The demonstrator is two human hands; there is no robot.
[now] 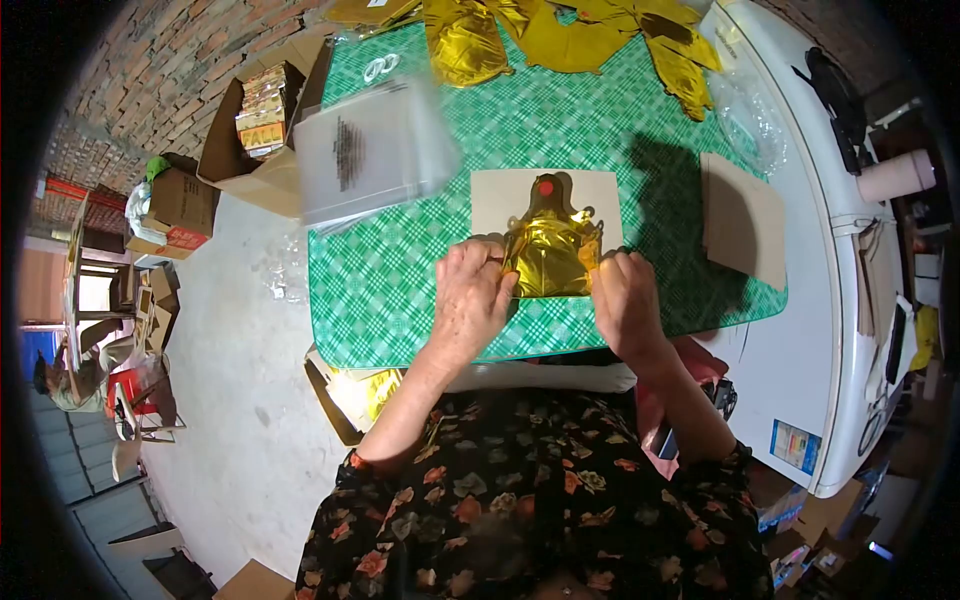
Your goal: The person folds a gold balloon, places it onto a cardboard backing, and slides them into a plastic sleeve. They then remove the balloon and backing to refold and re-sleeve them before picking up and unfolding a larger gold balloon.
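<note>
A shiny gold foil balloon [552, 255], folded flat with a red dot near its top, lies on a beige card [490, 200] close to the table's front edge. My left hand [468, 292] pinches the balloon's lower left side, its fingers curled. At the opposite lower side, my right hand [627, 300] has its fingers closed on the foil edge. Both wrists rest near the rim of the green checked tablecloth [400, 300]. Parts of the card are hidden under the balloon and my hands.
A stack of clear plastic bags [400, 150] lies on the left. More gold foil balloons [565, 45] are spread at the far edge. Another card [743, 225] is at the right, beside a white appliance [800, 330]. An open carton [235, 165] stands left; a person [85, 385] sits farther off.
</note>
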